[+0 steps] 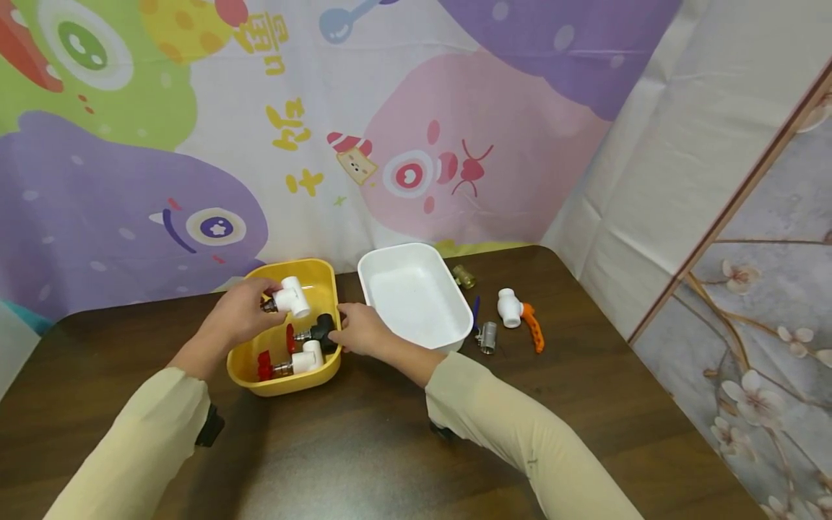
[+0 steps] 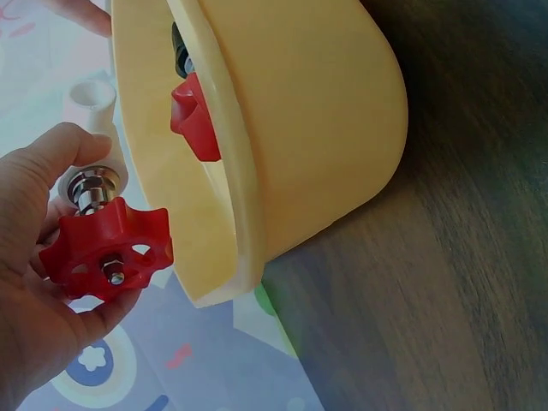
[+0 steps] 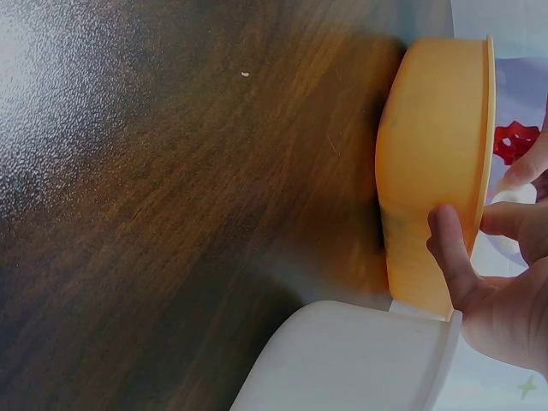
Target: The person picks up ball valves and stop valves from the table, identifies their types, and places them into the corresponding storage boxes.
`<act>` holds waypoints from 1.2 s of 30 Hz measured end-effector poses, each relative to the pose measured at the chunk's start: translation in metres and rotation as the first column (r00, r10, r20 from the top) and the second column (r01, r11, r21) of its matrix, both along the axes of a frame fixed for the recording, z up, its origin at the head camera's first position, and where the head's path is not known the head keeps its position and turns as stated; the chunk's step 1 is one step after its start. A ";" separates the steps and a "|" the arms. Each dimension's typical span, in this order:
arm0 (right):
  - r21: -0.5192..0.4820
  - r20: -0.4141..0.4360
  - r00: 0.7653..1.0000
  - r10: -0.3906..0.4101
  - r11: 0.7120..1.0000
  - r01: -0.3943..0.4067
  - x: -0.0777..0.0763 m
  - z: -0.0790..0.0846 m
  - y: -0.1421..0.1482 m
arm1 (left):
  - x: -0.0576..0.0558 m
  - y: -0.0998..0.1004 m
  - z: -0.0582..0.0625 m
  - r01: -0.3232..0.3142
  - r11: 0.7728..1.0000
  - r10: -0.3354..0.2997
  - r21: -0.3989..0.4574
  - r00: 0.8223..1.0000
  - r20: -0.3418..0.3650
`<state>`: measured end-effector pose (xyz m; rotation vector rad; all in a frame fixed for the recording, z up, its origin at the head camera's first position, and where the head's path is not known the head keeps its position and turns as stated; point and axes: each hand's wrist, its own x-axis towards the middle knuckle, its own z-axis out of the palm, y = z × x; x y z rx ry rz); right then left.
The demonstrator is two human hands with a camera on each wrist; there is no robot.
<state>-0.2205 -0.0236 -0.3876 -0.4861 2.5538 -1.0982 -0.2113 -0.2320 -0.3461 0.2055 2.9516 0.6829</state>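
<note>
My left hand (image 1: 240,307) holds a white stop valve (image 1: 291,297) over the yellow basin (image 1: 281,390). In the left wrist view its red handwheel (image 2: 107,253) faces the camera, with fingers and thumb around the valve. My right hand (image 1: 364,328) pinches the basin's right rim; the right wrist view shows the thumb (image 3: 449,248) against the outer wall and a finger over the edge. Inside the basin lie a black valve (image 1: 323,328) with a red handwheel, close to my right fingertips, and another white valve (image 1: 307,358) with a red handwheel.
A white basin (image 1: 416,289) stands just right of the yellow one. Beyond it lie a brass valve (image 1: 464,276), a metal valve with a blue lever (image 1: 487,338) and a white ball valve (image 1: 510,308) with an orange lever. Printed cloth (image 1: 312,144) hangs behind the table.
</note>
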 end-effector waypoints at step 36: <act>0.029 0.006 1.000 -0.023 0.999 0.022 0.000 -0.001 -0.001 | -0.017 -0.005 -0.018 -0.011 0.999 0.010 0.046 1.000 0.008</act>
